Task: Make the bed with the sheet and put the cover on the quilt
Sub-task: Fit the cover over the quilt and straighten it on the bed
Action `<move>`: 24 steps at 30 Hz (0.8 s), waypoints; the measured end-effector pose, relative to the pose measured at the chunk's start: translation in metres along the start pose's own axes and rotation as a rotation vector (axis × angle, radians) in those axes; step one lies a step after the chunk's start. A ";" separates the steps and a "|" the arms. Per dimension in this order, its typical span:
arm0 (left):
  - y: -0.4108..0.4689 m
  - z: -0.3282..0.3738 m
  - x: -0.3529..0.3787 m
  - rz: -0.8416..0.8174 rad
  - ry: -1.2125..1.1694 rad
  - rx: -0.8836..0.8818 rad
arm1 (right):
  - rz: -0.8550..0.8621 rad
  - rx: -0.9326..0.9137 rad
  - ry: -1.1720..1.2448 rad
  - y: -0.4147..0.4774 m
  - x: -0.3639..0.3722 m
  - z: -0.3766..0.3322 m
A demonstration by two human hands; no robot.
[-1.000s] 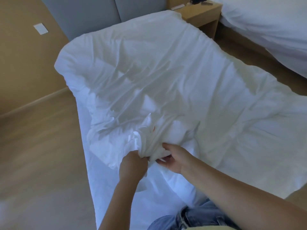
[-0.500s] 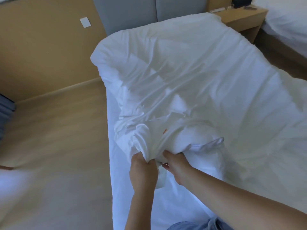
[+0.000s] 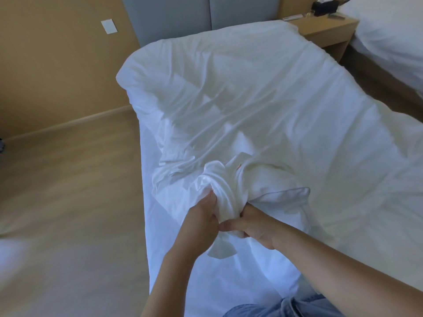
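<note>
Since the earlier frame the two hands had drawn closer together, and a tail of cloth hung below them. The left hand (image 3: 201, 217) clenched the gathered corner of the crumpled white fabric quilt cover (image 3: 225, 191) from 9 o'clock. The right hand (image 3: 257, 227) gripped the corner from 3 o'clock. At 2 o'clock of the right hand lay the padded white quilt's piped corner (image 3: 290, 196). The cover spread toward 12 o'clock over the smooth white bed sheet (image 3: 174, 259), reaching the grey padded headboard (image 3: 206, 12). A light wooden nightstand (image 3: 325, 30) stood at 1 o'clock.
</note>
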State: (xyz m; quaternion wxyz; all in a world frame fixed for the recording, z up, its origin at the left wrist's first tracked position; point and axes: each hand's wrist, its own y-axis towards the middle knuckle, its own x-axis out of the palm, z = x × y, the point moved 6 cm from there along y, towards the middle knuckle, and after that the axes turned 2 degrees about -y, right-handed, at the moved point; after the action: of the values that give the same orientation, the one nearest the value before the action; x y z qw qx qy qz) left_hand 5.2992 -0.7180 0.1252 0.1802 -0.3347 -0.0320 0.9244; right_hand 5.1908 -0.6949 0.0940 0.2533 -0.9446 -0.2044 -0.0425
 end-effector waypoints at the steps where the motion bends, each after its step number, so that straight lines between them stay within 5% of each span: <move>1: 0.000 -0.003 -0.003 0.023 -0.013 0.015 | 0.081 0.003 0.002 0.003 -0.008 0.003; 7: -0.001 -0.022 -0.012 0.277 0.055 -0.091 | 0.294 0.092 0.272 0.006 -0.024 0.012; 10: 0.000 -0.029 0.003 0.186 -0.004 -0.210 | 0.274 0.145 0.254 0.005 -0.025 0.013; 20: 0.014 -0.013 0.009 0.021 0.127 0.146 | 0.135 0.081 -0.086 -0.002 -0.023 -0.002; 24: 0.018 -0.010 0.010 -0.079 0.126 0.142 | 0.351 -0.045 -0.042 0.001 -0.034 -0.013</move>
State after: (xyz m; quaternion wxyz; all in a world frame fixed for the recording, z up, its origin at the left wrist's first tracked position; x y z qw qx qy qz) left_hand 5.2923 -0.7318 0.1082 0.2415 -0.3770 0.0316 0.8936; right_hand 5.1608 -0.7142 0.0986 0.2315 -0.9718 -0.0408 0.0174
